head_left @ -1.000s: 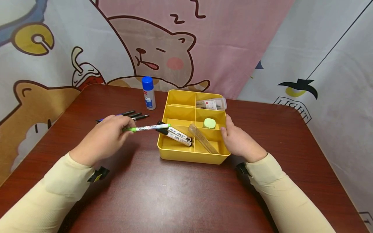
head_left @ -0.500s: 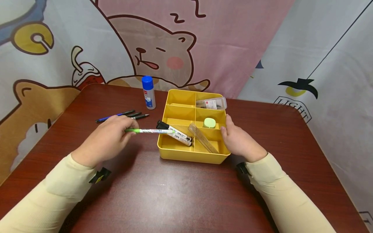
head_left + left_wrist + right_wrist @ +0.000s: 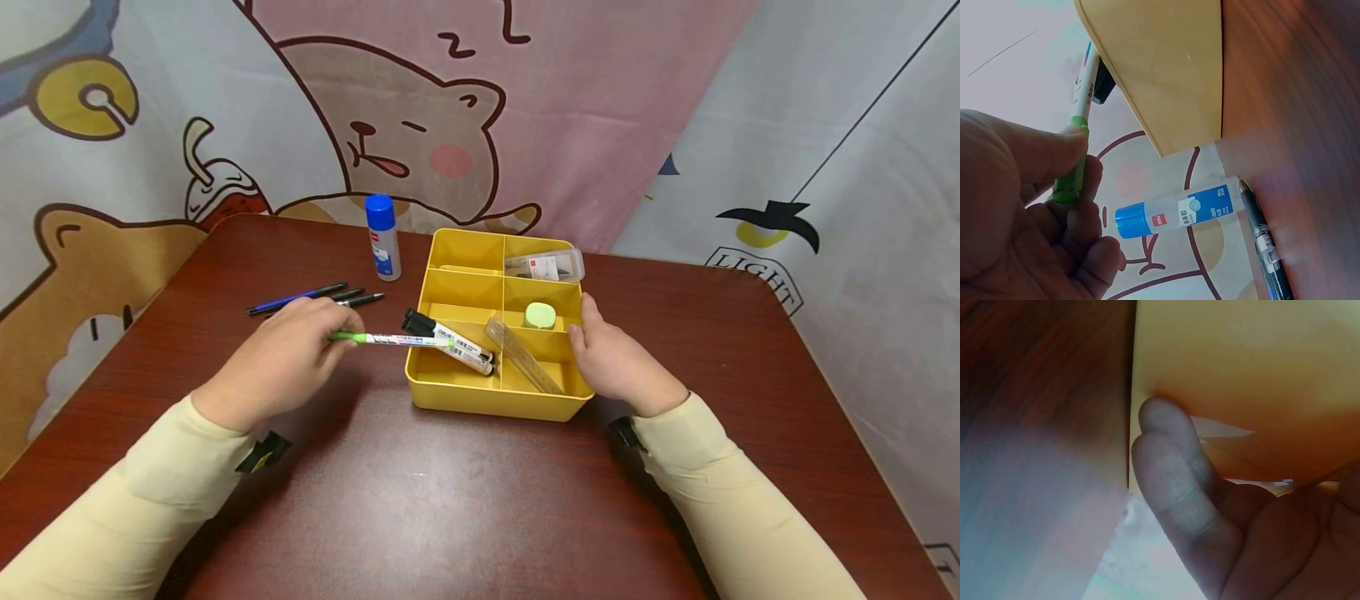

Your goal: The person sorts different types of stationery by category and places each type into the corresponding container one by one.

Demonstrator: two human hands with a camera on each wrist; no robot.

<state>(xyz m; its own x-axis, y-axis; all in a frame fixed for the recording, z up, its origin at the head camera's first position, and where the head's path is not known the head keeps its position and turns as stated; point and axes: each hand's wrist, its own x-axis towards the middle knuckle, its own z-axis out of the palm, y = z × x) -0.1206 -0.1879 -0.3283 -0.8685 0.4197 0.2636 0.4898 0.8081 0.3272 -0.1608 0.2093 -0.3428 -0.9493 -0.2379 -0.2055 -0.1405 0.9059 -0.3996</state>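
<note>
My left hand (image 3: pixel 277 358) pinches a slim white marker with green ends (image 3: pixel 390 339) between thumb and fingers. The marker lies level, its far end above the left front compartment of a yellow divided box (image 3: pixel 498 404). Two black-capped whiteboard markers (image 3: pixel 457 350) lean in that compartment, their caps over the left rim. My right hand (image 3: pixel 618 362) rests against the box's right wall; in the right wrist view its fingers (image 3: pixel 1169 475) lie along the outer wall. A clear ruler (image 3: pixel 523 357) slants in the right front compartment. Behind it sits a pale green square-topped item (image 3: pixel 539 317).
A blue-capped glue bottle (image 3: pixel 383 237) stands left of the box. Several pens (image 3: pixel 296 300) lie behind my left hand on the brown table (image 3: pixel 480 500). A clear plastic case (image 3: pixel 545 266) sits in the back right compartment. A printed cloth (image 3: pixel 615 100) hangs behind the table.
My left hand has moved slightly right, and the green-ended marker's tip has dropped a little and reaches farther over the box. My right hand and the box look still.
</note>
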